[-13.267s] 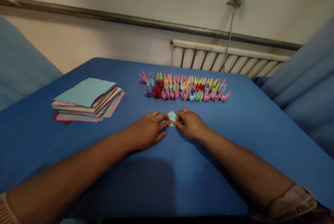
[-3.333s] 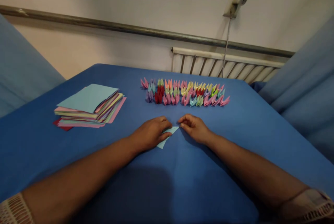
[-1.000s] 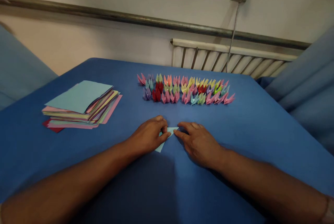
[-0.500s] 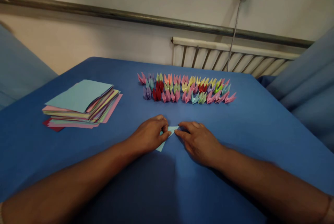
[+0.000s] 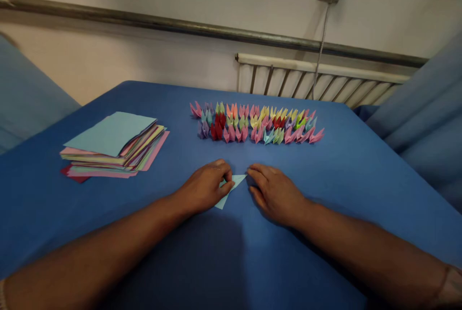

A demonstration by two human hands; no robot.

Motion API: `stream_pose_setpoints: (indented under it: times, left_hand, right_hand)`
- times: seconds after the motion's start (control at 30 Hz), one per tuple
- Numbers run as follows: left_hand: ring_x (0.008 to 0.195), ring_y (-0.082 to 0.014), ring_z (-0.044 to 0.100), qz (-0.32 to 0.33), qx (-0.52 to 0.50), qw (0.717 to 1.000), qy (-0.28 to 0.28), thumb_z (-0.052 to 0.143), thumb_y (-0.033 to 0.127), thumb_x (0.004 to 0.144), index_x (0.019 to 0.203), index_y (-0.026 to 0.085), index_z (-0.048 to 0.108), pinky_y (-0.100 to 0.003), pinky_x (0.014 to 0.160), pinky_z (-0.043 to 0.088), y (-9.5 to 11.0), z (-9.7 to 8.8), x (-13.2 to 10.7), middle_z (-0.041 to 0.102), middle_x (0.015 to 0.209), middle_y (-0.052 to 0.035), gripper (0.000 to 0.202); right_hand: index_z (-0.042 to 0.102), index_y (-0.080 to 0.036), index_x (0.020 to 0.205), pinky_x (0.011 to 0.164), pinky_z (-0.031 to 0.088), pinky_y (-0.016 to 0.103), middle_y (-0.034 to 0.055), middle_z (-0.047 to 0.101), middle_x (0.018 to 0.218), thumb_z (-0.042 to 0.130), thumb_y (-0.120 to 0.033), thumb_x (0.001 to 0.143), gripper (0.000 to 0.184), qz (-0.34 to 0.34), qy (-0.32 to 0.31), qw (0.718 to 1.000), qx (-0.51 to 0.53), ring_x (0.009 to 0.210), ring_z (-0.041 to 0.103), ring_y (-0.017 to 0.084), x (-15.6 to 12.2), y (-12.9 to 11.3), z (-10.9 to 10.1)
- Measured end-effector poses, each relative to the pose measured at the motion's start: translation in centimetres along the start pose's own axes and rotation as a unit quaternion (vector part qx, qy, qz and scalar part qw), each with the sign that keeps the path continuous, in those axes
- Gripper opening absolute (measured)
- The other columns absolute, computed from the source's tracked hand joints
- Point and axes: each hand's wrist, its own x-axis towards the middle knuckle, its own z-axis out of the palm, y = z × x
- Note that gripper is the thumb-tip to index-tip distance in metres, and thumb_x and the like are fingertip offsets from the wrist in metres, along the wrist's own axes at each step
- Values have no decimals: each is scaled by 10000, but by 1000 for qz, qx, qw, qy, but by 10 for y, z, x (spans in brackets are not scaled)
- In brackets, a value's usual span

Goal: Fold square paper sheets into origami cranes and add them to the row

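Note:
A small light-blue piece of folded paper (image 5: 238,181) lies on the blue tabletop, one pointed corner toward the right and another toward me. Over its left part rests my left hand (image 5: 209,185), fingers curled and thumb pressed on the paper, which hides much of it. My right hand (image 5: 276,194) is at the paper's right tip, with its thumb and fingers apart and nothing visible between them. Whether its fingertips touch the tip I cannot tell.
Rows of colourful folded paper cranes (image 5: 258,134) stand beyond my hands. To the left is a stack of coloured paper sheets (image 5: 111,134), light blue on top. Behind the table (image 5: 173,93) are a wall rail (image 5: 180,25), a radiator (image 5: 288,62) and a hanging cord (image 5: 321,50).
My right thumb has drawn back from the paper, to the right and slightly down. My left hand stays on the folded paper. The view has shifted slightly.

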Motion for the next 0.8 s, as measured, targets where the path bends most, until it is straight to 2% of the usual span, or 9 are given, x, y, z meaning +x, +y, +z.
stream_pose_setpoints:
  times: [0.1, 0.17, 0.37, 0.47, 0.53, 0.63, 0.73, 0.8]
  left_hand:
    - [806, -166, 563, 12, -12, 1000, -14, 513, 280, 876, 862, 190, 589, -288, 749, 418, -4, -3, 0, 585, 900, -24, 119]
    - [830, -169, 568, 18, -13, 999, -26, 523, 286, 873, 906, 194, 598, -293, 775, 424, -7, -8, -1, 595, 934, -26, 123]
    - [1068, -252, 538, -6, 68, 997, -44, 635, 378, 802, 1120, 222, 611, -354, 914, 401, -7, -26, -7, 612, 1125, -67, 354]
    - [1028, -256, 569, -40, 73, 995, -47, 652, 413, 775, 1145, 220, 609, -341, 866, 417, -6, -28, -7, 635, 1102, -73, 420]
    - [932, -244, 597, -54, 63, 995, -49, 669, 435, 743, 1102, 224, 622, -317, 781, 424, -5, -28, -6, 657, 1017, -61, 419]
    - [787, -217, 595, -60, 51, 995, -54, 692, 440, 702, 945, 224, 647, -289, 658, 393, -6, -26, -4, 655, 882, -34, 327]
    - [730, -197, 576, -55, 18, 997, -43, 711, 411, 666, 821, 213, 650, -278, 630, 373, -7, -24, -3, 640, 805, -15, 259]
    - [731, -192, 577, -49, -31, 998, -24, 720, 396, 646, 786, 208, 656, -270, 633, 377, -9, -21, -3, 638, 783, -6, 242]
  right_hand:
    - [401, -177, 1446, 1052, 359, 494, 133, 390, 1504, 429, -427, 958, 550, -16, -35, 999, 5, 1331, 393, 308, 0, -3, -2]
    - [389, -194, 1454, 1069, 327, 512, 117, 366, 1525, 397, -477, 962, 568, -14, -60, 998, 7, 1365, 353, 311, 0, -3, -3]
    - [348, -82, 1464, 1107, 285, 487, 166, 355, 1523, 396, -494, 950, 660, 16, -60, 998, 9, 1388, 323, 300, 1, -2, 0]
    - [373, -83, 1450, 1102, 298, 489, 180, 398, 1493, 412, -462, 949, 630, 21, -39, 999, 19, 1371, 349, 297, 3, 1, 1]
    - [415, -101, 1426, 1092, 320, 486, 173, 434, 1467, 425, -413, 951, 568, 23, -18, 999, 29, 1343, 389, 286, 4, 4, 3]
    - [473, -116, 1378, 1079, 350, 481, 167, 477, 1427, 451, -339, 944, 488, 26, 14, 998, 49, 1296, 443, 269, 6, 8, 6]
    - [501, -136, 1340, 1072, 367, 487, 163, 517, 1382, 468, -290, 930, 439, 24, 47, 994, 100, 1284, 460, 255, 7, 9, 11]
    - [524, -142, 1304, 1065, 381, 471, 157, 548, 1339, 491, -283, 914, 415, 35, 87, 981, 168, 1261, 485, 246, 8, 6, 15]
